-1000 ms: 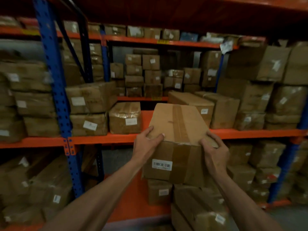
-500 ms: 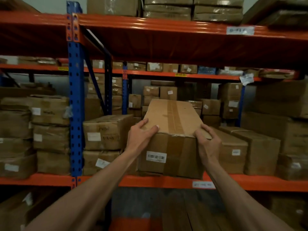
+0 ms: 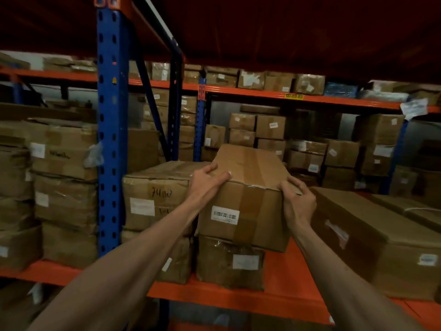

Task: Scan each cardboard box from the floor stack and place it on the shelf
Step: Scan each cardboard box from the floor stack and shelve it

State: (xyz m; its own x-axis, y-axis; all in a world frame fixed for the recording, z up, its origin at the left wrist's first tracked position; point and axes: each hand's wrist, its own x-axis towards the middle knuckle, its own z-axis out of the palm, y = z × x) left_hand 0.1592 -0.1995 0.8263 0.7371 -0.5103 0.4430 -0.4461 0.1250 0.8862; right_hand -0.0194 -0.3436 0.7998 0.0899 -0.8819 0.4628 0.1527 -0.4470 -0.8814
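The left hand (image 3: 207, 180) is curling over the near top-left corner of the cardboard box (image 3: 248, 197), fingers lying on its taped top and thumb out of sight. The right hand (image 3: 297, 202) is gripping the near top-right corner, fingers wrapped over the crushed edge. The box is resting tilted, its front bottom sitting on a plastic-wrapped box (image 3: 230, 262) on the orange shelf (image 3: 281, 295), barcode label (image 3: 225, 215) facing the person. It is overhanging that lower box to the right, above bare shelf. Pushed further in, it is likely tipping rightward off its narrow support, or jamming against the marked box (image 3: 155, 194) just beside its left.
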